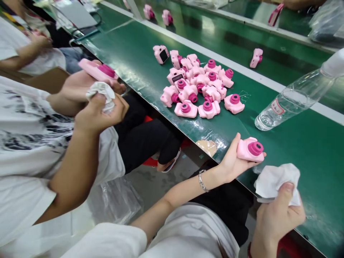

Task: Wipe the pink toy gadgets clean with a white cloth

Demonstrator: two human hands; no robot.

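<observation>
Near the table edge my left hand [232, 163], with a silver bracelet at the wrist, holds a pink toy camera [245, 150], its dark pink lens facing up and to the right. At the lower right my right hand [281, 213] grips a crumpled white cloth [276, 181], thumb pressed on top. Cloth and camera are apart. Several more pink cameras [197, 80] lie grouped on the green table [268, 143] beyond my left hand, most with lenses showing, a few with dark screens visible.
A clear bottle [290, 98] with liquid stands at the right. To the left, a co-worker's hands [99, 107] hold a pink camera [98, 70] and a white cloth. Single cameras [256, 58] lie past the white strip [236, 73]. Another person sits farther left.
</observation>
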